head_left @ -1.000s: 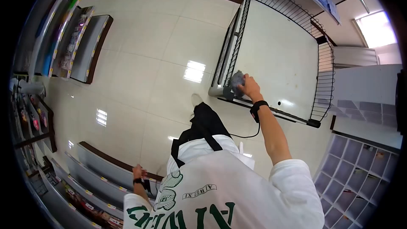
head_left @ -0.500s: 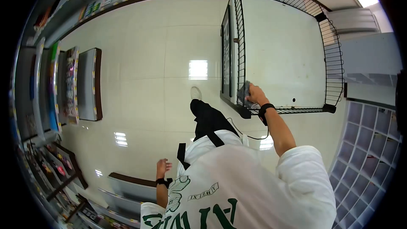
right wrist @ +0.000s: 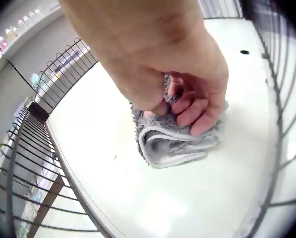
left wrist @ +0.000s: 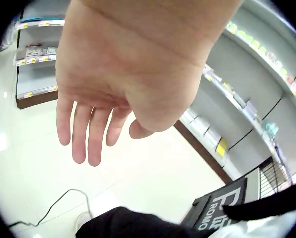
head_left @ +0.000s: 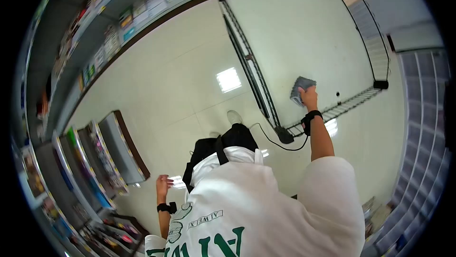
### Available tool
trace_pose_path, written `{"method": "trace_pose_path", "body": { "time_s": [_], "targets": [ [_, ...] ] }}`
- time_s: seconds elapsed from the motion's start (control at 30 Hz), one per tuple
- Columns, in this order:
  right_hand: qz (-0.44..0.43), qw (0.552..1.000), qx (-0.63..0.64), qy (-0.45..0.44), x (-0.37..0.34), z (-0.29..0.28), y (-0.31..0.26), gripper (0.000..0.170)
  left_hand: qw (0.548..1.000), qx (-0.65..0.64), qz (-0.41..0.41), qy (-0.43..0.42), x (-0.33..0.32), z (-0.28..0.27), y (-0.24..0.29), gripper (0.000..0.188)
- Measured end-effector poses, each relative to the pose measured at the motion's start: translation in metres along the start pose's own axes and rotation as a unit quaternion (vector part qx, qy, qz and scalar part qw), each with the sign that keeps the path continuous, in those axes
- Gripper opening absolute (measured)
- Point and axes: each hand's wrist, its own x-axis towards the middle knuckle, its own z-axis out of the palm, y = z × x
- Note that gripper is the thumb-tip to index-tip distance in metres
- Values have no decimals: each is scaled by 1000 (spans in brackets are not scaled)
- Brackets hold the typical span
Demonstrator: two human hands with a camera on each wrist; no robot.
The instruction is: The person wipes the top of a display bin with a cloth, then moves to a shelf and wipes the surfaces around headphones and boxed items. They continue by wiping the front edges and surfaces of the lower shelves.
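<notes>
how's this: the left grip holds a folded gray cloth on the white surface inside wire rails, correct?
Wrong side: the right wrist view shows the right grip holding the folded gray cloth on the white surface inside wire rails.

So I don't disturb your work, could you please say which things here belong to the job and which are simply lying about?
Seemingly the job's:
folded grey fluffy cloth with pale edging, in the right hand
flat white surface beneath it

Just about:
grey metal shelves holding goods
thin black cable
black wire railing
</notes>
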Motion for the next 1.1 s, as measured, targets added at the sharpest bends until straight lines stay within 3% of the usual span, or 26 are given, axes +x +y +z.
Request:
{"method": "trace_pose_path", "body": {
  "time_s": [0.03,0.07,0.1,0.13,0.17,0.2,0.27,0.3,0.37,0.4,0.43,0.47,0.5,0.57,0.63,0.7,0.77,0.83,0.9,0.97,1.1],
  "targets": [
    [62,997,26,-49,-12,-3,4,73,999,29,-13,-25,7,1,2,45],
    [70,995,23,-74,-24,-2,9,71,996,49,-60,-46,26,2,-5,40],
    [136,977,86,-142,-59,-32,-29,72,991,53,-85,-85,31,4,4,37],
    [107,982,27,-154,-65,-16,-16,66,965,226,20,-131,37,6,14,37],
    [79,983,-32,-165,-69,-5,-7,61,933,282,153,-164,56,0,-1,38],
    [95,984,-23,-150,-71,-10,-8,61,924,294,168,-175,76,-4,16,38],
    [-105,926,-215,-292,-77,-21,-16,60,899,314,229,-202,106,-13,47,38],
    [-90,933,-206,-282,-83,-34,-22,60,885,321,259,-215,122,-16,61,38],
    [-141,956,-70,-246,-96,-65,-25,51,858,328,314,-239,150,-21,90,38],
    [-108,975,-94,-169,-105,-66,-26,45,846,326,340,-250,166,-23,103,39],
    [-102,977,-94,-160,-117,-71,-36,45,840,328,348,-255,184,-25,124,39],
    [-62,990,-78,-103,-131,-75,-46,40,921,260,178,-229,207,-26,147,39],
    [-23,997,-63,-48,-144,-77,-56,36,964,183,-3,-194,226,-28,166,40],
    [-19,998,-47,-44,-156,-50,-44,34,979,115,0,-171,274,-40,199,41],
    [9,992,-63,-107,-183,-35,-45,32,976,136,17,-169,277,-52,249,40],
    [-27,987,-62,-144,-200,-32,-54,31,966,151,68,-198,299,-50,297,39],
    [-9,995,-20,-94,-199,-39,-65,31,960,179,59,-208,322,-40,341,38],
    [-6,999,15,28,-213,-54,-81,30,940,232,123,-220,342,-46,373,36],
    [33,994,44,90,-215,-60,-85,26,922,284,134,-228,353,-37,414,40],
    [89,988,56,110,-207,-58,-77,26,907,306,165,-237,352,-19,446,38],
    [115,986,24,119,-172,-22,-48,28,872,351,222,-260,367,11,497,39]
  ]
}}
